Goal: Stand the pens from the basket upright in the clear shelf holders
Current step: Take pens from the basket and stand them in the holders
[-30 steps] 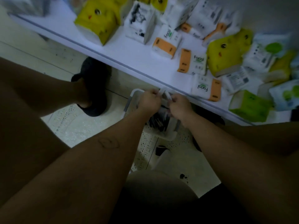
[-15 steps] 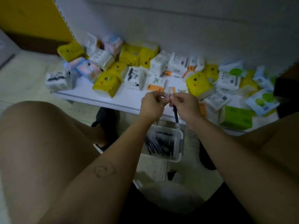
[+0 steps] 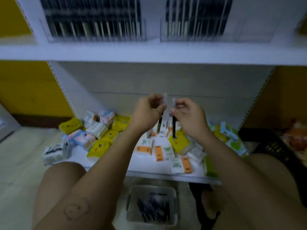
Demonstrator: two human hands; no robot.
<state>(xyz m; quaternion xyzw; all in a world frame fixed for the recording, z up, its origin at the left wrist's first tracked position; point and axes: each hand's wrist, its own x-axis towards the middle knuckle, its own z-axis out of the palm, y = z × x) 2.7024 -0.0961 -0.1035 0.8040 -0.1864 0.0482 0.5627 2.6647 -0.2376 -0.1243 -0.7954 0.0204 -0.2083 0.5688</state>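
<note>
Below the clear shelf holders (image 3: 96, 33), my left hand (image 3: 147, 113) pinches a pen (image 3: 159, 124) near its cap, my right hand (image 3: 189, 118) a second pen (image 3: 174, 128); light, stiff, likely slick. More wait in the basket (image 3: 152, 188).

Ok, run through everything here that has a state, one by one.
Left hand, grips left pen, vertical.
Right hand, pinches right pen, vertical.
Basket, on floor, open, loose pens inside.
Left holder, packed with standing pens, blurred.
Right holder, likewise packed.
Tissue packs, scattered on low shelf.
</note>
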